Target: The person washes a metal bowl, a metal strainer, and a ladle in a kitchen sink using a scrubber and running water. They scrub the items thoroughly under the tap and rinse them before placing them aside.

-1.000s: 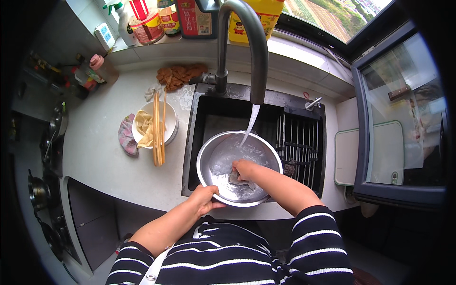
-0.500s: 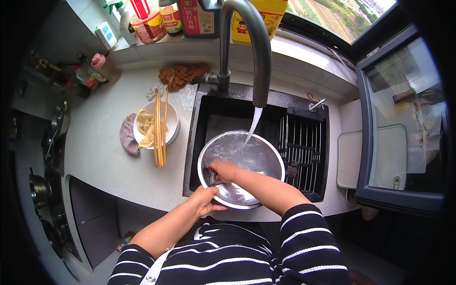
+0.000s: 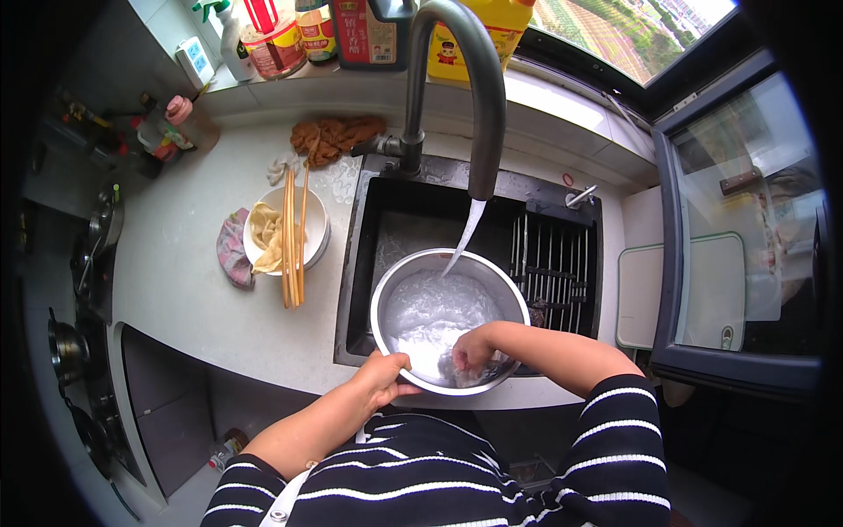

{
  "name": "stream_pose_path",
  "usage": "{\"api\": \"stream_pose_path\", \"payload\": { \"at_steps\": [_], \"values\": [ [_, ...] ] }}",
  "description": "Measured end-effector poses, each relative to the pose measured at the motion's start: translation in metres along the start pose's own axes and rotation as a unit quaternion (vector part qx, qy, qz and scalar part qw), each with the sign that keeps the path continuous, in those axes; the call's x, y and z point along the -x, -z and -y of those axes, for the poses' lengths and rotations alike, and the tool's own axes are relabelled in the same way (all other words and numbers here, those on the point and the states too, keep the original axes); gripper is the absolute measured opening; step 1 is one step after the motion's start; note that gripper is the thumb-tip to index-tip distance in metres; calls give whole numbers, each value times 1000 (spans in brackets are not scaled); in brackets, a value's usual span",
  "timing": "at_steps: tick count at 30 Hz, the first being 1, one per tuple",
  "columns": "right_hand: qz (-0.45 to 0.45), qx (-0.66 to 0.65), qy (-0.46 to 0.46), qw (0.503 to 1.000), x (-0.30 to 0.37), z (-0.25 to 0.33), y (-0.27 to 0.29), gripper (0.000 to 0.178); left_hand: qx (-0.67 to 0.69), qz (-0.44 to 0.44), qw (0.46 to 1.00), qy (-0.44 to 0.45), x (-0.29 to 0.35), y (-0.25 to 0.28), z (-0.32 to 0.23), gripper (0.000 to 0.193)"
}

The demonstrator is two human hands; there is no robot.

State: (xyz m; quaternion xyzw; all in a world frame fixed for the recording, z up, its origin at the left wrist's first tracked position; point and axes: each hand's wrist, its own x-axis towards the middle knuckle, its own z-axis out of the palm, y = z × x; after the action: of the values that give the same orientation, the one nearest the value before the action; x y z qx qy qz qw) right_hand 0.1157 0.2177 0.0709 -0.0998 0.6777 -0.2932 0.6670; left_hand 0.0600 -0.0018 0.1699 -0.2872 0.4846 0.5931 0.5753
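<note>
I've got the left hand [image 3: 385, 378] clamped on the metal bowl [image 3: 381, 318], lower-left rim, frame centre; right hand [image 3: 474, 350] inside it, lower right, blurred, can't tell its grip.

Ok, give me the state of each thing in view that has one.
Faucet, running
Metal bowl, holding rippled water
Left hand, gripping the metal bowl's rim
Right hand, closed on a blurred grey item in the metal bowl
White bowl, holding something pale and crumpled
Chopsticks, lying across the white bowl
Brown cloth, crumpled
Window sash, swung open
</note>
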Motion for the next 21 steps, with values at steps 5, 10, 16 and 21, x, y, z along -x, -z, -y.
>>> {"api": "stream_pose_path", "payload": {
  "at_steps": [5, 10, 16, 21],
  "values": [
    [-167, -467, 278, 823, -30, 82, 8, 29, -50, 11, 999, 16, 7, 4, -8, 45],
    [-647, -362, 277, 612, -45, 97, 69, 43, -35, 8, 999, 21, 4, 6, -14, 42],
    [-792, -233, -22, 563, -40, 62, 108, 35, -60, 14, 998, 24, 6, 6, -11, 39],
    [-732, -273, 66, 621, -70, 85, 71, 39, -59, 23, 998, 29, -2, 10, -9, 37]
  ]
}}
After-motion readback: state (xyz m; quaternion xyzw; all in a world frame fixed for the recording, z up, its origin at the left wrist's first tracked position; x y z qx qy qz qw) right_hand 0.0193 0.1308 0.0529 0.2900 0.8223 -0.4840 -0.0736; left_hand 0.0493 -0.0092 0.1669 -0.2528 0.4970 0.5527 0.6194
